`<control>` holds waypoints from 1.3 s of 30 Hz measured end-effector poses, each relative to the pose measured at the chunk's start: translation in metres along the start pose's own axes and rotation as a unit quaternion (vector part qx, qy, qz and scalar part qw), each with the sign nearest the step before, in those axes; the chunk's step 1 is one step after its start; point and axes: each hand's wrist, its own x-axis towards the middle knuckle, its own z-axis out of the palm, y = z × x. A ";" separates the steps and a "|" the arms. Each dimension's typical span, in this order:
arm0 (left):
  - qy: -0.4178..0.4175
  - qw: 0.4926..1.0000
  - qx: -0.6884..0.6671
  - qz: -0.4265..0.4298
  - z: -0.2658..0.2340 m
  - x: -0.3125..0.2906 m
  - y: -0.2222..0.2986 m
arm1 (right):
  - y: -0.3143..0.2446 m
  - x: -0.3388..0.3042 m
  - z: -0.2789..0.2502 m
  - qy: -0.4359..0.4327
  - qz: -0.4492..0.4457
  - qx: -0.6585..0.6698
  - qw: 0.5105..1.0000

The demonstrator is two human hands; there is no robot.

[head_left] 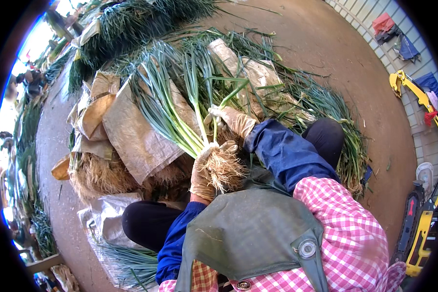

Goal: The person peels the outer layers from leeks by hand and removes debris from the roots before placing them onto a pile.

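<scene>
Here, I log: left hand (203, 175), clamped round green onions (174, 109) by their roots (224, 168), best held snug without crushing; right hand (232, 119), just beyond, fingers closed on one stalk (234, 92).

Gloved left grip (201, 178) and right grip (234, 120) curl close together.

Brn floor (311, 36), pale wall (363, 11) (prob. tiled) RHS.

The left grip (202, 174) clasps onions (184, 132) near their roots (225, 168); the right grip (234, 120) holds a bent leaf (234, 92).
</scene>
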 end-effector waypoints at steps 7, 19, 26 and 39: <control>0.046 0.997 0.052 0.019 -0.023 0.012 -0.007 | -0.018 0.030 -0.027 0.145 -0.053 -0.355 0.922; 0.095 0.984 0.142 0.056 -0.045 0.016 0.002 | -0.007 -0.055 0.028 -0.087 -0.084 -0.008 0.993; 0.094 0.982 0.122 0.108 -0.045 0.019 -0.004 | -0.043 -0.092 0.077 -0.035 -0.116 -0.422 0.898; 0.104 0.978 0.153 0.100 -0.037 0.017 -0.004 | -0.004 -0.057 0.058 0.028 -0.251 -0.328 0.910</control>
